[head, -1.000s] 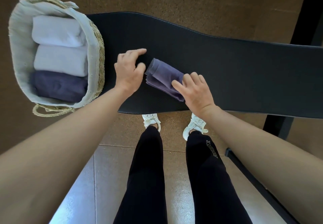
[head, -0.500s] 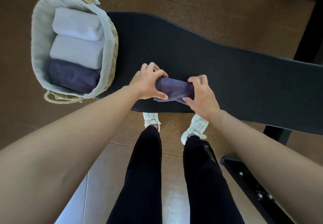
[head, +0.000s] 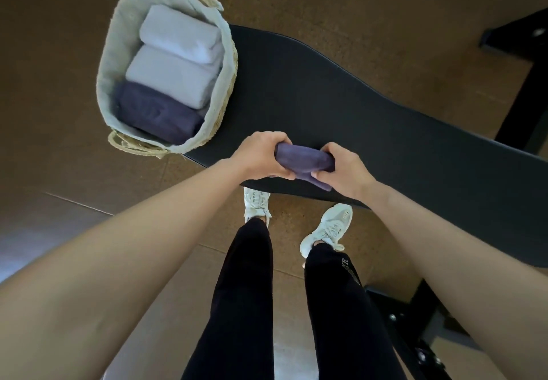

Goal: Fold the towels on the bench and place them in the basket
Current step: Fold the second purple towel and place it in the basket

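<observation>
The left hand (head: 259, 154) curls round the left end of a rolled purple towel (head: 301, 158) and the right hand (head: 345, 172) pinches its right end, at the worktop's (head: 400, 148) near edge. The basket (head: 108, 62), at the left end, holds three folded towels (head: 169, 74). Bare worktop stretches right.
</observation>
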`<state>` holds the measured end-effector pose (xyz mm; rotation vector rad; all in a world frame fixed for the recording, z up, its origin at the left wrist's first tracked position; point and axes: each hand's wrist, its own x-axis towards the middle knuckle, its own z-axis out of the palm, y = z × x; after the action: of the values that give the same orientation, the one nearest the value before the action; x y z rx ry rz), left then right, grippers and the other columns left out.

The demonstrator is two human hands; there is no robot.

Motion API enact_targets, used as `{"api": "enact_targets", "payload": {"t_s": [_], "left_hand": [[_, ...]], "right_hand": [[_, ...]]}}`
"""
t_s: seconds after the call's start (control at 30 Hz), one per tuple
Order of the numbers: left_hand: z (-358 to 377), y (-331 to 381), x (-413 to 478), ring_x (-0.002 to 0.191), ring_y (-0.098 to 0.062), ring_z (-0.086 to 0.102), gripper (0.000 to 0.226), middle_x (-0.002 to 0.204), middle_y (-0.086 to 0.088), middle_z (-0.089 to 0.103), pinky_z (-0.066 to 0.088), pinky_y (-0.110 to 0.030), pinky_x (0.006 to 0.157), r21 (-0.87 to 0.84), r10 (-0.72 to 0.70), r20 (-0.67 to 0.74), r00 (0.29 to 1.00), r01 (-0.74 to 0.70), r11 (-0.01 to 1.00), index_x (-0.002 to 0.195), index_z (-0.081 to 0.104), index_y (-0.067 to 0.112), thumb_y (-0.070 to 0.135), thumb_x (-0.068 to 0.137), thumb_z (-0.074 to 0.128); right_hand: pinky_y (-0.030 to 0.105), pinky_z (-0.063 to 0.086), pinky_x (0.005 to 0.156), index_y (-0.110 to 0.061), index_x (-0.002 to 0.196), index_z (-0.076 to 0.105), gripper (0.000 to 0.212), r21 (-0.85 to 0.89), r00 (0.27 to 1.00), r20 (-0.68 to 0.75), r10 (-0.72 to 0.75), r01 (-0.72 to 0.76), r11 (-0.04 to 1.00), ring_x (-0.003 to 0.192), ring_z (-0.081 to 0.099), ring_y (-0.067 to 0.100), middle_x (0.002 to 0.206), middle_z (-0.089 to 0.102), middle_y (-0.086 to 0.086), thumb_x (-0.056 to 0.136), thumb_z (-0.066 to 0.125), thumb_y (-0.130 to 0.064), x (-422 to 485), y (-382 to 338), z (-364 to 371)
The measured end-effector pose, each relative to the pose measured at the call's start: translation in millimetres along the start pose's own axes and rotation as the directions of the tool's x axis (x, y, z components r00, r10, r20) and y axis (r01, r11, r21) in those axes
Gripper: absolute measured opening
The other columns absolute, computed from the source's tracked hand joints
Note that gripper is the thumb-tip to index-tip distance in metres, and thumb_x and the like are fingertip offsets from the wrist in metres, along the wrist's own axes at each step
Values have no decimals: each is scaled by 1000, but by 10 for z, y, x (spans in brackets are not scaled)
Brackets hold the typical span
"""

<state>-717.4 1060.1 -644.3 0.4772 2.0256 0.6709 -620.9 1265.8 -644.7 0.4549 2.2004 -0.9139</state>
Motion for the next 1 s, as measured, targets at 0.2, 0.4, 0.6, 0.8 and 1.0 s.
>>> {"api": "enact_targets", "payload": {"t_s": [0.2,0.4,0.6,0.8,1.0], "left_hand": [[-703,-112,-578,98,-6,70,50,107,10,70,60,-23,83,-349,-71,-181,981,4,937,121,65,26,38,78,88],[-1383,-551,-873,122,-17,61,55,134,4,61,58,-41,99,-475,-222,-457,861,-25,880,133,53,38,32,87,81],[-1897,-1002,-753,120,-9,56,47,127,5,57,49,-27,100,-330,-236,-715,658,-22,944,125,51,23,22,86,77],[-1904,-1347,-469,118,-26,53,32,129,-6,55,44,-38,101,86,-43,-706,707,146,986,119,64,22,30,89,71],[-1694,-1444,-611,130,-35,43,43,147,-6,51,33,-49,102,557,285,-614,736,148,817,135,60,20,28,93,58]], "right_hand": [[13,53,74,-22,123,59,37,215,997,12,-78,73,974,90,66,4,104,64,-14,91,77,-22,12,-735,-128],[17,52,95,-32,142,45,58,326,963,-102,-249,269,906,118,58,2,128,55,-20,93,73,-19,195,-1594,-198],[32,53,94,-31,125,56,42,272,925,-210,-316,366,890,105,55,13,122,48,-3,90,68,-11,584,-2401,15],[24,42,92,-24,128,60,38,88,961,-199,-190,210,974,113,55,20,133,47,2,93,68,-14,880,-2607,299],[43,52,88,-12,110,66,31,-537,867,-211,-452,284,794,105,54,33,122,51,12,85,77,-27,890,-2577,422]]}}
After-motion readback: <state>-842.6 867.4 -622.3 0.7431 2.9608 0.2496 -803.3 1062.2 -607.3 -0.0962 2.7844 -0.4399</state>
